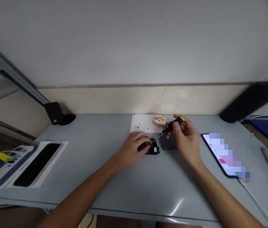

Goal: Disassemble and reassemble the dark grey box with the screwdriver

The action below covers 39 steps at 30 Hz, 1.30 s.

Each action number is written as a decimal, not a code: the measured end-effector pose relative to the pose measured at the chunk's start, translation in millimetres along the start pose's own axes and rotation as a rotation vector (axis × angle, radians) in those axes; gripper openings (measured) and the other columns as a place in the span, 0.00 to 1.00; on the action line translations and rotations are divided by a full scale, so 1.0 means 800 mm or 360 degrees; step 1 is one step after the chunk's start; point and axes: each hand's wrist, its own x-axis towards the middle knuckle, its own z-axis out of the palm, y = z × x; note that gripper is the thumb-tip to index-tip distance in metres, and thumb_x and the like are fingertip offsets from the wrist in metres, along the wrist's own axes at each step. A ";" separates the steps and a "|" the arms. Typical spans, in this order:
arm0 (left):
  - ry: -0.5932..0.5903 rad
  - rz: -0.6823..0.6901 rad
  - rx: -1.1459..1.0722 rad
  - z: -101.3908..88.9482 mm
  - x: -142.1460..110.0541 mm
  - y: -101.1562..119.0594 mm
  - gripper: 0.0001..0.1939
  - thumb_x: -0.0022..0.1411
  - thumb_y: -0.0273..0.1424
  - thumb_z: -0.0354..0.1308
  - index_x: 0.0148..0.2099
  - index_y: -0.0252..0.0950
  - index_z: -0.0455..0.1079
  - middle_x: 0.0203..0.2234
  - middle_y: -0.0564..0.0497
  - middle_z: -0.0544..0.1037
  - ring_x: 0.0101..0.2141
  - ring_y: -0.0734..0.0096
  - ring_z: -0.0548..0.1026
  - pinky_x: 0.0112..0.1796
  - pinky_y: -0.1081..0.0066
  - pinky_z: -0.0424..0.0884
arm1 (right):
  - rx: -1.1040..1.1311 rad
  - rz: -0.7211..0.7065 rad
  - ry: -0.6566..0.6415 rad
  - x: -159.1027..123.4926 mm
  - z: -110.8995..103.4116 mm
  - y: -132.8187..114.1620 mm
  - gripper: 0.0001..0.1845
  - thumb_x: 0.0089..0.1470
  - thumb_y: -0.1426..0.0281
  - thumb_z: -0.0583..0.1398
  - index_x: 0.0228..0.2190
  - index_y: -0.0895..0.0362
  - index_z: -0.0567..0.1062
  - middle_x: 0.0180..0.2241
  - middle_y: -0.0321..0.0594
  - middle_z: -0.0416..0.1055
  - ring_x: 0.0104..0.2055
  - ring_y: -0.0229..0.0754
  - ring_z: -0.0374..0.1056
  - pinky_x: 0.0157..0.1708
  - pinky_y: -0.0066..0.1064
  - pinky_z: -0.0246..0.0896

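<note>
The right hand (pixel 186 136) is gripping a yellow-ended screwdriver (pixel 169 128), angling it onto the black electronic device (pixel 153 150) the left hand (pixel 133 147) is holding.

Dark phone (pixel 37 164) on white paper (pixel 48 167); power strip (pixel 8 167) beside it; lit phone (pixel 219 156), white cable (pixel 257 202) attached.

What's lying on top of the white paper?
An orange animal-faced object and a few tiny dark bits. What lies beneath that object is covered and can't be seen.
</note>
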 end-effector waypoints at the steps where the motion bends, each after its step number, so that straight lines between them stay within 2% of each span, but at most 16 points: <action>1: 0.0007 0.0001 -0.0004 0.000 0.000 0.001 0.06 0.74 0.31 0.58 0.48 0.40 0.76 0.46 0.47 0.81 0.49 0.62 0.79 0.52 0.58 0.75 | 0.0011 0.0006 0.0004 0.000 0.000 0.000 0.24 0.57 0.51 0.66 0.47 0.53 0.73 0.30 0.35 0.77 0.22 0.36 0.71 0.18 0.28 0.67; 6: 0.0100 0.0093 -0.0064 0.001 0.001 -0.002 0.05 0.74 0.30 0.59 0.46 0.39 0.77 0.41 0.48 0.82 0.44 0.65 0.79 0.50 0.60 0.75 | 0.0013 -0.0006 0.0017 0.001 0.001 -0.001 0.24 0.57 0.51 0.65 0.47 0.53 0.73 0.31 0.36 0.78 0.22 0.36 0.72 0.18 0.28 0.68; 15: 0.0013 0.0006 -0.0120 -0.001 0.003 -0.003 0.10 0.77 0.32 0.55 0.47 0.39 0.79 0.38 0.48 0.83 0.42 0.64 0.79 0.48 0.59 0.75 | 0.0033 -0.0051 0.0059 -0.002 0.001 -0.004 0.21 0.57 0.53 0.66 0.46 0.52 0.72 0.32 0.36 0.80 0.22 0.36 0.72 0.22 0.31 0.72; 24: 0.0098 -0.0165 -0.0248 0.004 0.006 0.003 0.14 0.77 0.37 0.55 0.43 0.39 0.80 0.34 0.48 0.83 0.39 0.64 0.78 0.46 0.59 0.76 | 0.0015 -0.0191 0.0059 -0.007 0.004 -0.001 0.14 0.59 0.60 0.65 0.45 0.50 0.72 0.30 0.32 0.77 0.22 0.36 0.73 0.26 0.34 0.75; 30: 0.0128 -0.0183 -0.0264 0.005 0.007 0.006 0.14 0.77 0.37 0.54 0.42 0.39 0.79 0.34 0.49 0.83 0.39 0.65 0.78 0.45 0.61 0.76 | -0.0036 -0.0218 0.0054 -0.008 0.003 -0.004 0.14 0.60 0.59 0.64 0.45 0.50 0.72 0.32 0.34 0.77 0.22 0.37 0.73 0.24 0.34 0.74; 39: 0.0170 -0.0138 -0.0254 0.006 0.006 0.005 0.12 0.76 0.34 0.55 0.41 0.38 0.78 0.33 0.49 0.83 0.38 0.65 0.77 0.44 0.61 0.76 | 0.0067 -0.0212 0.0064 -0.007 0.005 -0.005 0.14 0.57 0.62 0.66 0.44 0.50 0.73 0.31 0.33 0.78 0.22 0.36 0.72 0.25 0.33 0.74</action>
